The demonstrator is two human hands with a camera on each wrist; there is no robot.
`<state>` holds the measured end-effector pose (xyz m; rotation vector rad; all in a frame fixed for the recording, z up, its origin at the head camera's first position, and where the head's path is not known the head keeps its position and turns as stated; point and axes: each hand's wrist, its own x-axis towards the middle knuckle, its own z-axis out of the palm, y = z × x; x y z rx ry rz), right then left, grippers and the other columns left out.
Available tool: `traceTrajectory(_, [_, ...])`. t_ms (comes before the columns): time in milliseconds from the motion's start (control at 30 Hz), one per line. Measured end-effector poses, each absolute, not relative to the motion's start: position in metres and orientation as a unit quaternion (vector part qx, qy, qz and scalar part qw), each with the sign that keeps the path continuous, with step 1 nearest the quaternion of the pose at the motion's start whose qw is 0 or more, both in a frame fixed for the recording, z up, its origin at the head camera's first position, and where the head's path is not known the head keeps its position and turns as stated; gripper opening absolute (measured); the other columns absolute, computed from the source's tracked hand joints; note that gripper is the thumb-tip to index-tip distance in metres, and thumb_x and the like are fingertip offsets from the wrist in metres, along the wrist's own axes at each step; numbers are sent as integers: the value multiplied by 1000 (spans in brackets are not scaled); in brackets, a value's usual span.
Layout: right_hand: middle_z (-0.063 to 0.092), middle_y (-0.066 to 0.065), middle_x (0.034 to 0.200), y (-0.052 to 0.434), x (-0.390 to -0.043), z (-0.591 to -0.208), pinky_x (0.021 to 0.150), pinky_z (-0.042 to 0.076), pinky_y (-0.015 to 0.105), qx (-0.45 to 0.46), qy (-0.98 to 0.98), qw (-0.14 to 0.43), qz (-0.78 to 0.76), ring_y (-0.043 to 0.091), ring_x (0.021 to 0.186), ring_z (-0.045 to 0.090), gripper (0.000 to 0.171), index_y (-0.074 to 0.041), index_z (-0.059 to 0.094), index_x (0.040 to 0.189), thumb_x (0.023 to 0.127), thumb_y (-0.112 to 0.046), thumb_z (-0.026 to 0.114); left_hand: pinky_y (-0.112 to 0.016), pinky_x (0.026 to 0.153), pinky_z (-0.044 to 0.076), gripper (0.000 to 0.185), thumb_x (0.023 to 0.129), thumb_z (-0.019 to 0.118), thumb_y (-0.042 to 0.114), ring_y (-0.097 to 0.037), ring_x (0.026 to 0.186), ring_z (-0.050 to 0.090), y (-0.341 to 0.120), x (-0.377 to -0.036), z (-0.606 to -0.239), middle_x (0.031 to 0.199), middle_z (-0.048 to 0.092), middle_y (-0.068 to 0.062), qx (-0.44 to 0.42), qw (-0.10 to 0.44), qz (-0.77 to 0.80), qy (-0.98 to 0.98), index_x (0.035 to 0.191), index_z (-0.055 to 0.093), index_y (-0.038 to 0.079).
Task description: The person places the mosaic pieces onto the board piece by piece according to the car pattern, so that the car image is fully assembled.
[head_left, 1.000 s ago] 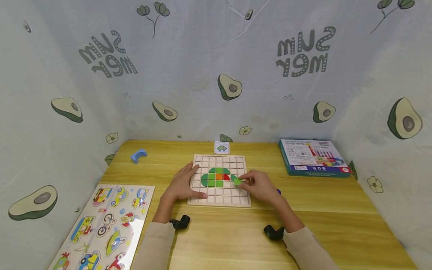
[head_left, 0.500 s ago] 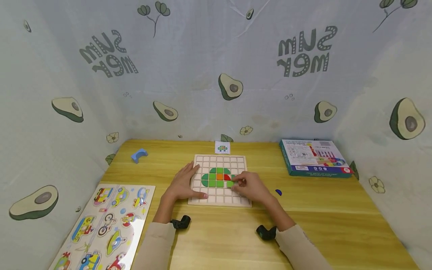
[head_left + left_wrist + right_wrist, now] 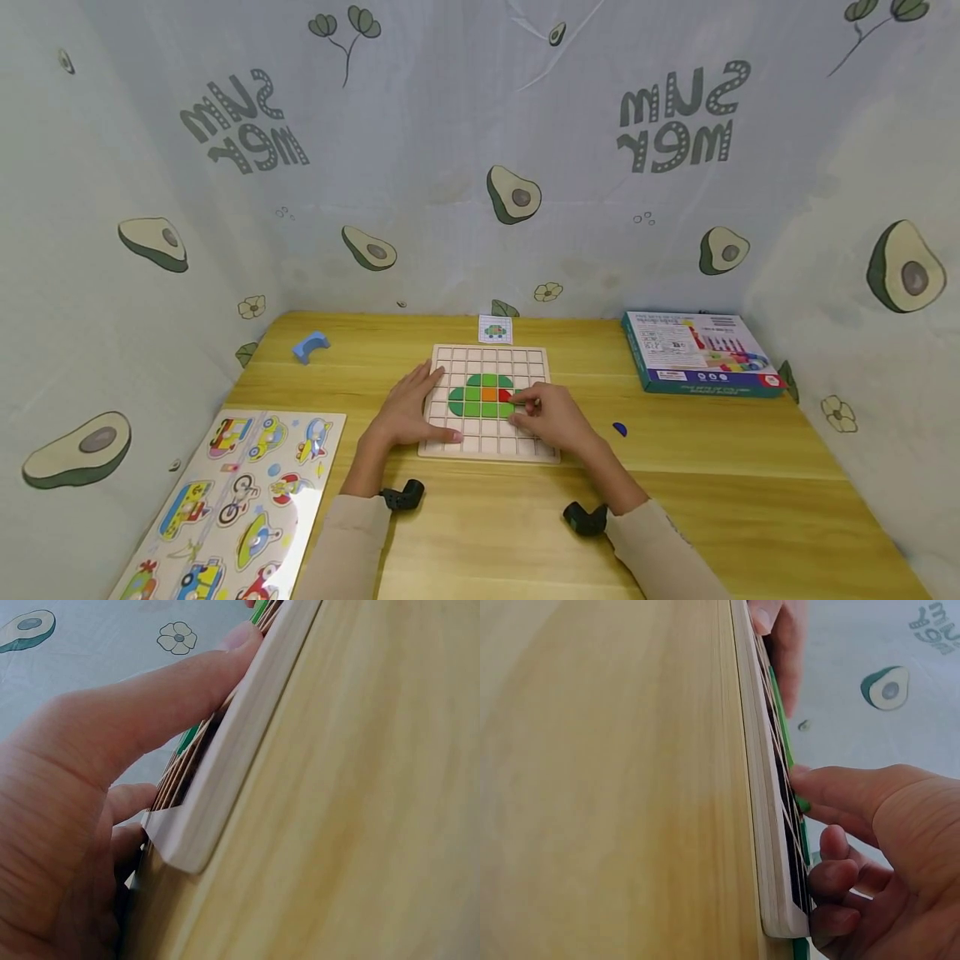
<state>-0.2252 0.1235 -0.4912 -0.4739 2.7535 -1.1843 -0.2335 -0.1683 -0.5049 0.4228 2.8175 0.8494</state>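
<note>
A pale wooden grid board (image 3: 453, 358) lies on the table, with green pieces around an orange square tile (image 3: 489, 394) and a rounded red piece (image 3: 506, 396). My left hand (image 3: 408, 408) rests on the board's left side, thumb extended over its near part and fingers along the edge. In the left wrist view, the straight thumb (image 3: 180, 701) presses the top. My right hand (image 3: 558, 417) pinches a light green tile (image 3: 507, 411) down at the grid, just below the red piece. The right wrist view shows the thumb on this green tile (image 3: 802, 804), the other fingers curled.
A small picture card (image 3: 495, 329) stands behind the board. A blue half-round piece (image 3: 619, 429) lies right of it. There is a boxed set (image 3: 701, 352) at back right, a blue arch block (image 3: 310, 347) at back left and a vehicle puzzle (image 3: 300, 500) at front left.
My right hand has moved left over the board with the light green tile and lowered it beside the other green pieces, uncovering the blue half-round piece. My left hand has stayed put.
</note>
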Motion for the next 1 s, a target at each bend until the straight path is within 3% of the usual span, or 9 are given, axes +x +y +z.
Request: traceTrajectory(1000, [56, 1, 81, 153, -218, -481, 58, 37, 22, -153, 898, 57, -410, 16, 69, 48, 21, -11, 79, 112, 92, -18, 79, -62, 127, 18, 123, 67, 88, 64, -35, 161, 11, -168, -233, -504, 174, 12, -9, 145, 79, 286, 944, 164, 29, 18])
